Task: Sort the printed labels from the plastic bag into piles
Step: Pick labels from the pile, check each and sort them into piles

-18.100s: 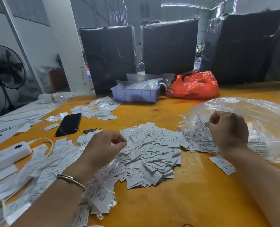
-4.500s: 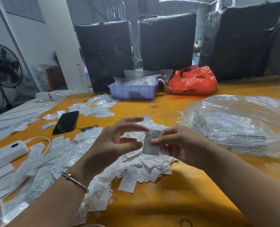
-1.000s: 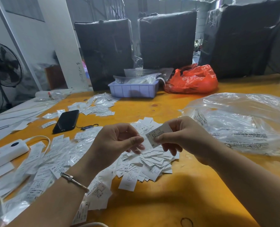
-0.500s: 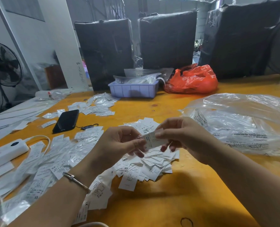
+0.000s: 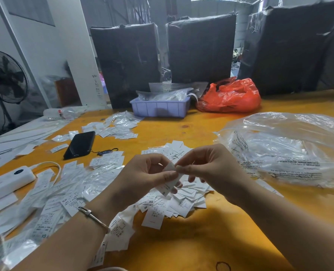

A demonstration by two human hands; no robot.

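Two hands, one label held above the loose heap

One small white label is pinched between both hands over the yellow table. It is a narrow slip with faint print, bent where the fingers meet, its lower end hanging toward the pile. The left hand is curled round the label, thumb pressed on top of it; a thin bracelet is worn on that wrist. The right hand is curled too, with thumb and forefinger closed on the label's upper end.

Directly beneath the hands a loose heap of labels is spread, some marked S or XS. More labels, many in clear sleeves, are strewn in a wider pile to the left, and a smaller scatter is seen farther back near the black phone. The large clear plastic bag is lying to the right, just beside the heap.

Compared with half a second earlier, the hands are drawn closer together and the label, then held flatter with its print facing up, is now folded between the fingertips. The bag and the piles are unchanged.
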